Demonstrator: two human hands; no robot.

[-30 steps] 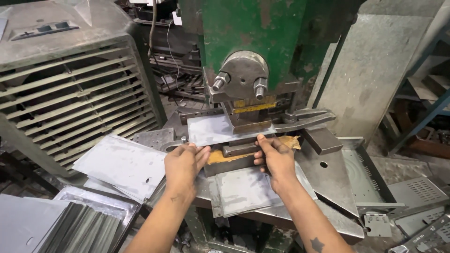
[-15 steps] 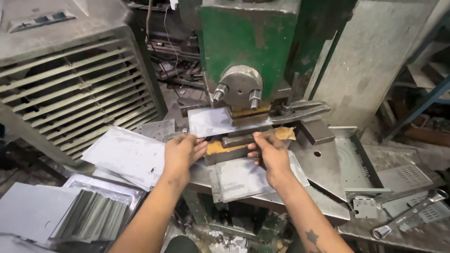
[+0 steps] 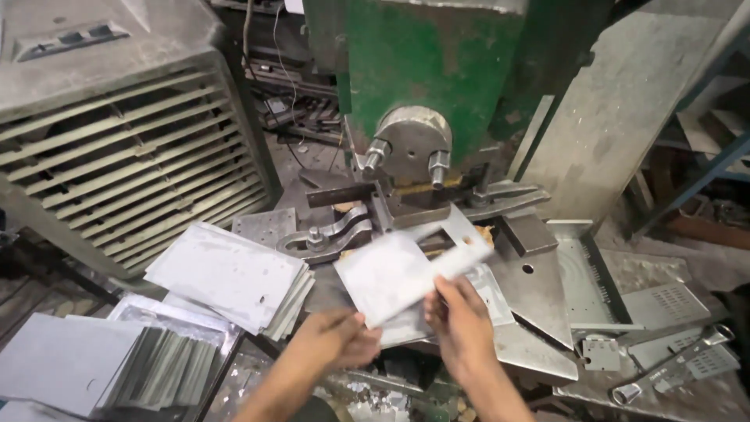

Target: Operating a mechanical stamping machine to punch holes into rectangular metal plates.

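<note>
Both my hands hold one thin grey metal sheet (image 3: 398, 270) tilted above the bed of a green press machine (image 3: 437, 70). My left hand (image 3: 340, 337) grips its lower left corner. My right hand (image 3: 461, 316) pinches its lower right edge. The sheet is blurred from motion and has a notch on its upper right side. Behind it sits the press die (image 3: 406, 199) with two bolts under a round ram head. A flat steel plate (image 3: 523, 297) lies on the bed below the sheet.
A stack of similar grey sheets (image 3: 226, 277) lies to the left, with more sheets in a tray (image 3: 117, 359) at the lower left. A large louvred grey cooler (image 3: 109, 141) stands at the left. A spanner (image 3: 672, 367) and perforated metal parts (image 3: 664, 301) lie at the right.
Both hands pulled back from the die toward me. The metal sheet came out from under the press and is now lifted and tilted in both hands.
</note>
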